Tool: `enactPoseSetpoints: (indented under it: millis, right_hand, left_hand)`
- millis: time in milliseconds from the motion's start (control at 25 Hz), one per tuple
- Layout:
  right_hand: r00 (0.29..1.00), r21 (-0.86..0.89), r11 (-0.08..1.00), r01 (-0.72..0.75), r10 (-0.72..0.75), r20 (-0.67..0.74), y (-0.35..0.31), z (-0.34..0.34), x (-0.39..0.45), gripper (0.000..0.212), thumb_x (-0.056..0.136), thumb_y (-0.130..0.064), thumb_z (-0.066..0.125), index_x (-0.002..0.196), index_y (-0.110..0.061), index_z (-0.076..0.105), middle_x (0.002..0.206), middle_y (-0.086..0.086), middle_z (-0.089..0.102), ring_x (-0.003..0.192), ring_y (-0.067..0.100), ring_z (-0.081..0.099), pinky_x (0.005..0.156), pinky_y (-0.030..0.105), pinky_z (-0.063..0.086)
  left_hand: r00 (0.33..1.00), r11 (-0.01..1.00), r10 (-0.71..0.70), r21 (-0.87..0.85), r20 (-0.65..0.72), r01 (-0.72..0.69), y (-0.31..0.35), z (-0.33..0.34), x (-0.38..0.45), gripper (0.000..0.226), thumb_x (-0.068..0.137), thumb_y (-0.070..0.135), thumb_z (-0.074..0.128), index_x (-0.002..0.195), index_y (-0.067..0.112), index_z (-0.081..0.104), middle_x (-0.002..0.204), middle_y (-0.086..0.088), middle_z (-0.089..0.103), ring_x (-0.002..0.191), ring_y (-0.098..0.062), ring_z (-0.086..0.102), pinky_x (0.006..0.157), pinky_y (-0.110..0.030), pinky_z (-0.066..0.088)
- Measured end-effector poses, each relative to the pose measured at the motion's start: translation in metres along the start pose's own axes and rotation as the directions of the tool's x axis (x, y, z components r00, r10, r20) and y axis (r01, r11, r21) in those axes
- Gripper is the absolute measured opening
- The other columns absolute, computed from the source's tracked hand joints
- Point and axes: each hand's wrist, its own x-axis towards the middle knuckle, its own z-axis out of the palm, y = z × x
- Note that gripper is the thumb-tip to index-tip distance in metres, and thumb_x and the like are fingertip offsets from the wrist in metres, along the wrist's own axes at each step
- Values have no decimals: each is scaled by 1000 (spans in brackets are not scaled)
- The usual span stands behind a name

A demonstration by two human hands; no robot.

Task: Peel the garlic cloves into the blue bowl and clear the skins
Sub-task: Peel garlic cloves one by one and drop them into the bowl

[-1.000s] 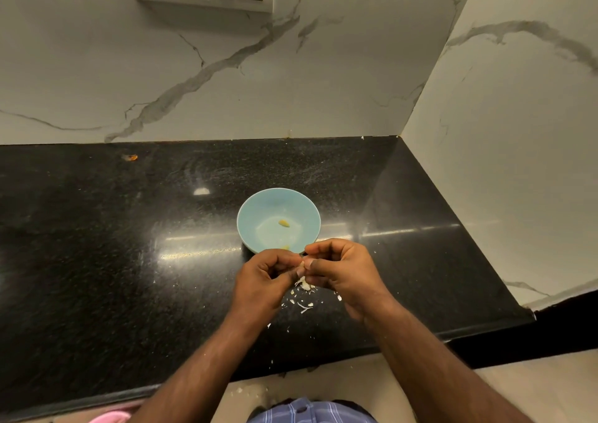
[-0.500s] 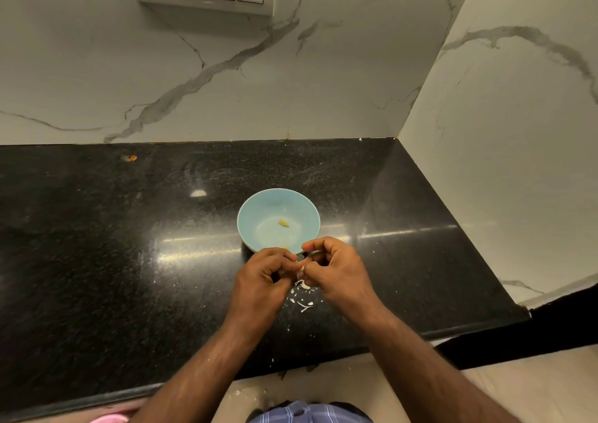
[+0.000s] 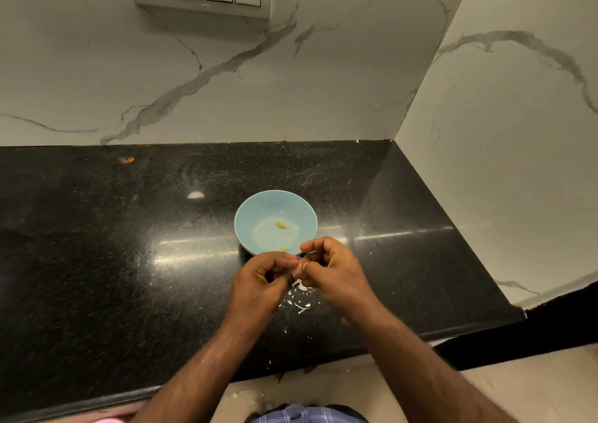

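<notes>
Hands, left (image 3: 260, 285) and right (image 3: 336, 272), curl pinching garlic clove (image 3: 297, 270).

Dim light, glare streak on countertop (image 3: 97, 277)

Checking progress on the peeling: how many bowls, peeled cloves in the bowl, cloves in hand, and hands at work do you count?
Blue bowl: 1
Peeled cloves in the bowl: 2
Garlic clove being peeled, pinched between the left hand and right hand: 1
Hands: 2
Skins on the counter: scattered bits, too small to count
Total: 6
</notes>
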Motion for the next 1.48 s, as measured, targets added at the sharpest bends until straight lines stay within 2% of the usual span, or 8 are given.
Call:
enactPoseSetpoints:
  millis: [120,280,400,600,960,1120,1280,1480]
  right_hand:
    - [998,143,988,-53,49,37,-2,-6,0,24,88,6,68,106,-11,65,97,21,72,83,24,71,73,32,58]
    - [996,157,984,-86,79,48,-2,-9,0,27,87,7,70,109,-8,64,102,26,71,81,26,69,74,35,60]
    - [999,46,998,-42,41,36,0,-6,1,27,89,3,66,110,-14,61,100,26,70,74,20,66,70,32,59]
    - [997,-258,964,71,-64,35,5,-4,2,31,80,-27,68,108,-35,58,85,-1,68,75,12,64,74,40,58]
    - [990,-504,855,121,-141,-3,5,-7,3,19,93,-12,59,102,-28,63,88,-5,64,78,13,61,73,35,56]
    - [990,-638,762,109,-139,3,10,-14,9,22,94,-9,56,105,-22,70,97,-8,60,84,6,54,75,20,43]
    - [993,-681,725,104,-116,28,11,-19,11,26,92,-5,57,101,-19,76,98,-9,61,92,4,56,77,11,40]
    - [986,-610,776,157,-157,53,9,-17,8,26,97,-20,64,121,-24,72,118,-10,68,104,3,61,96,24,51]
  left_hand:
    - [999,999,-44,-30,27,45,0,-1,1,22,83,5,80,97,22,76,96,-3,78,95,-20,75,86,-50,61]
    - [995,997,-55,-57,79,59,5,-1,1,21,78,18,81,94,31,79,96,0,79,95,-19,76,88,-46,61]
    - [995,994,-50,-97,89,59,8,1,1,19,72,23,80,85,37,81,94,-1,79,93,-19,76,87,-41,61]
    - [993,983,-100,-151,59,108,9,1,1,16,74,9,81,84,21,81,88,-6,79,87,-20,77,85,-36,63]
    - [984,967,-174,-181,30,177,3,0,0,11,88,4,74,98,7,77,87,-11,78,87,-26,75,78,-28,60]
    - [975,935,-223,-280,7,216,2,1,3,11,91,0,69,101,1,73,88,-15,76,83,-23,75,73,-22,59]
    - [954,906,-299,-311,8,287,-4,0,5,13,93,-1,68,104,4,73,96,-20,75,88,-27,76,76,-25,61]
    - [935,890,-352,-297,38,347,-5,-2,4,13,88,-3,72,99,5,75,95,-18,76,94,-30,76,83,-31,61]
